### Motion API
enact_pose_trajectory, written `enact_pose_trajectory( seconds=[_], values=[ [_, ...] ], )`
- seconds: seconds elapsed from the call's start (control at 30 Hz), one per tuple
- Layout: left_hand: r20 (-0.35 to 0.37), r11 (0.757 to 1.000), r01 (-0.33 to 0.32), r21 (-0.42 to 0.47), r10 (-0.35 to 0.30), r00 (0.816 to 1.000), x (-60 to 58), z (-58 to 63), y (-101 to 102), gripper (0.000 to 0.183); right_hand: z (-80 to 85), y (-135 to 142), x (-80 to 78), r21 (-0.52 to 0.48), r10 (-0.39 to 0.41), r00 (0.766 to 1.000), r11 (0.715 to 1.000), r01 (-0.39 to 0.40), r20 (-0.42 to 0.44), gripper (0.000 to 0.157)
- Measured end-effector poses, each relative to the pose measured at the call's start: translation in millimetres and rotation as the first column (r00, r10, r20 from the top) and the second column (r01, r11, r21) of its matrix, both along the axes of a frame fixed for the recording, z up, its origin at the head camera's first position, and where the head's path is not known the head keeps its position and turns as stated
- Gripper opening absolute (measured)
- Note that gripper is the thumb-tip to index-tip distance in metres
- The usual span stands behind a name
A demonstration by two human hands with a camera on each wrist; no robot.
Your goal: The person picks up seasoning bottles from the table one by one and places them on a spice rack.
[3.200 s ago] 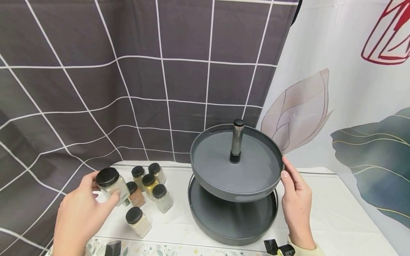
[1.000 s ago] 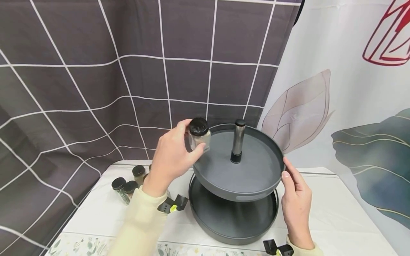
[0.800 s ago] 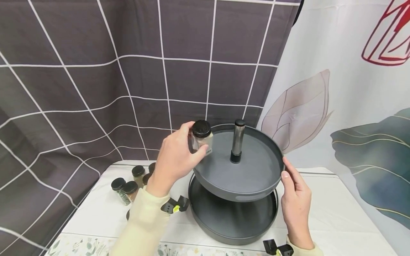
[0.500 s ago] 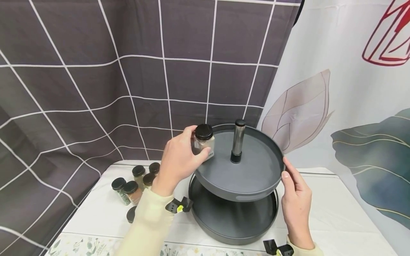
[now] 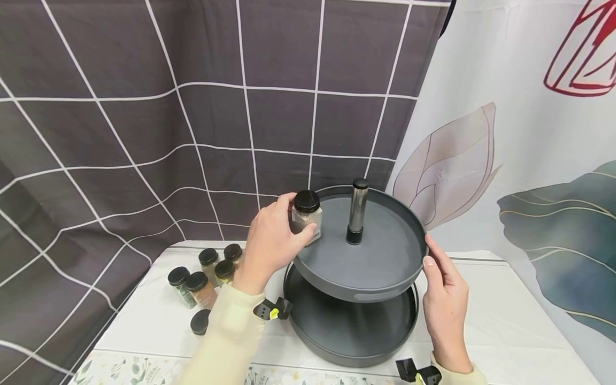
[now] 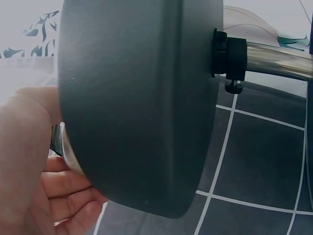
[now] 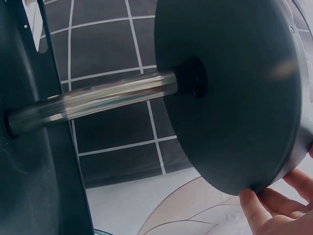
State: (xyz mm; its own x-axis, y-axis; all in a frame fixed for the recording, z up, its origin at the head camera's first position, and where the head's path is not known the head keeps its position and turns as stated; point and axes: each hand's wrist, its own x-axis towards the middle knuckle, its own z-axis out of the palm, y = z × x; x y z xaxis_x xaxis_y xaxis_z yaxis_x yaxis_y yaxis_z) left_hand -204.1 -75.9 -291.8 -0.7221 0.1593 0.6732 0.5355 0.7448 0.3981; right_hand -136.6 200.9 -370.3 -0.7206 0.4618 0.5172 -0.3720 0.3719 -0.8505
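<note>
In the head view, my left hand (image 5: 274,235) holds a clear spice jar (image 5: 308,216) with a black lid, fingers and thumb round its sides. The jar stands upright at the left edge of the upper tray (image 5: 370,267) of a dark grey two-tier stand; I cannot tell if its base touches. My right hand (image 5: 445,299) pinches the upper tray's right rim, thumb in front. In the left wrist view, the tray's underside (image 6: 122,98) hides most of the jar. The right wrist view shows the fingertips (image 7: 249,198) on the rim.
Several black-lidded spice jars (image 5: 202,289) stand on the white tablecloth (image 5: 139,321) at left, some partly behind my left sleeve. A metal post (image 5: 357,211) rises from the upper tray's middle. The lower tray (image 5: 356,342) sits beneath. A dark checked curtain (image 5: 279,117) hangs behind.
My left hand has carried the jar from beside the other jars rightward to the upper tray, then lowered it slightly at the left edge. My right hand stays on the rim.
</note>
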Motion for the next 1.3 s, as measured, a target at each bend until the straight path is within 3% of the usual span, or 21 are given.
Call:
enact_pose_trajectory(
  seconds=[0.7, 1.3],
  values=[
    [0.053, 0.999, -0.044, 0.026, 0.043, 0.998, 0.2, -6.1, 1.7, 0.063, -1.1, -0.6, 0.0, -0.014, 0.028, 0.998, 0.999, -0.029, -0.047, 0.034],
    [0.106, 0.996, -0.036, 0.085, 0.027, 0.994, 4.4, -9.8, -6.0, 0.066, -1.1, -2.5, -0.1, -0.010, 0.024, 0.998, 1.000, -0.024, -0.063, 0.033]
  ],
)
